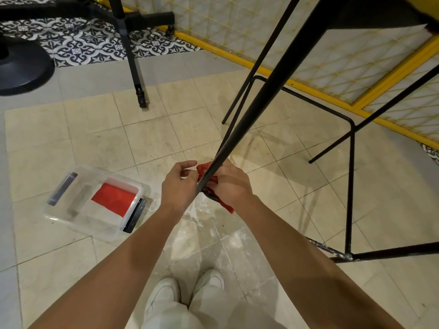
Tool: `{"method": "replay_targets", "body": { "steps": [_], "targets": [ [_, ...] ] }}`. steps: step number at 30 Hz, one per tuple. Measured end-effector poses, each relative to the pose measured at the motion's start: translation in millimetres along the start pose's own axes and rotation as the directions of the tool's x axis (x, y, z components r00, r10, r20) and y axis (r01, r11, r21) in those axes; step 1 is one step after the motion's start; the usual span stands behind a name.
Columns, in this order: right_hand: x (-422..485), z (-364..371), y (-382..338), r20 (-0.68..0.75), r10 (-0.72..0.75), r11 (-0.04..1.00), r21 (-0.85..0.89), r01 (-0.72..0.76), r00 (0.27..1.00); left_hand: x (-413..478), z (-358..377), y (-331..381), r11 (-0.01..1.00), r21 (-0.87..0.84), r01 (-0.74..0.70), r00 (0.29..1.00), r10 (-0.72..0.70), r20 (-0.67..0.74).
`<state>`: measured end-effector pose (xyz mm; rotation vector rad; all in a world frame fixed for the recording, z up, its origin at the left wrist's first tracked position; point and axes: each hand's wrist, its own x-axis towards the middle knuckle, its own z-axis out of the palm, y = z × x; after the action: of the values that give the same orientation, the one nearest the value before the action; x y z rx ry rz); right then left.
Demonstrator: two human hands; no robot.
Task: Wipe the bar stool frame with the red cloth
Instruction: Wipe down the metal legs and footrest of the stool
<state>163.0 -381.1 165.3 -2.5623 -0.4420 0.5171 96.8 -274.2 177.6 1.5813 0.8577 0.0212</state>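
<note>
Beige tiled floor (166,129). On the bar stool frame (249,110), the red cloth (206,169) is bunched round the near black leg, low down. The right hand (231,184) grips the cloth against the leg. The left hand (179,184) is curled just beside it, at the cloth edge; can't tell if it's pinching. A clear plastic box (71,210) sits on the floor to the left.

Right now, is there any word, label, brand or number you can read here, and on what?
None readable. The clear plastic box, black metal stool frame and red cloth show no lettering; the dark strip in the box is too blurred to tell; the black-and-white floor tiles bear only a pattern.
</note>
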Motion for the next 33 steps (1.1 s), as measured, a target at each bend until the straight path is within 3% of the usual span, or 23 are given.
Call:
{"method": "replay_targets", "body": {
  "steps": [5,9,12,17,21,26,33],
  "targets": [
    [-19,0,2,0.052,-0.064,0.962,-0.261,0.076,0.997,-3,-2,-1,1.0,0.001,-0.006,1.0,0.006,-0.004],
    [-29,-6,10,0.115,-0.11,0.925,-0.352,0.144,0.987,-3,-6,-6,1.0,0.018,-0.016,1.0,0.016,-0.011],
    [-30,-8,9,0.133,-0.133,0.907,-0.382,0.175,0.982,-3,-9,-9,1.0,0.012,-0.006,1.0,0.006,-0.025],
    [-30,4,-5,0.032,-0.12,0.936,-0.329,0.124,0.992,-6,-7,-10,0.999,0.043,-0.002,1.0,0.002,0.005],
    [-37,5,3,0.076,-0.177,0.899,-0.393,0.192,0.981,-7,-5,-12,0.998,0.056,0.002,0.999,-0.004,0.034],
    [-27,4,0,0.012,-0.08,0.929,-0.361,0.079,0.997,-8,-8,-14,0.998,0.059,-0.007,0.999,0.004,0.046],
    [-33,-4,13,0.128,-0.207,0.861,-0.446,0.243,0.97,-3,-16,-18,0.997,0.075,-0.013,0.999,0.01,0.039]
  ]
}}
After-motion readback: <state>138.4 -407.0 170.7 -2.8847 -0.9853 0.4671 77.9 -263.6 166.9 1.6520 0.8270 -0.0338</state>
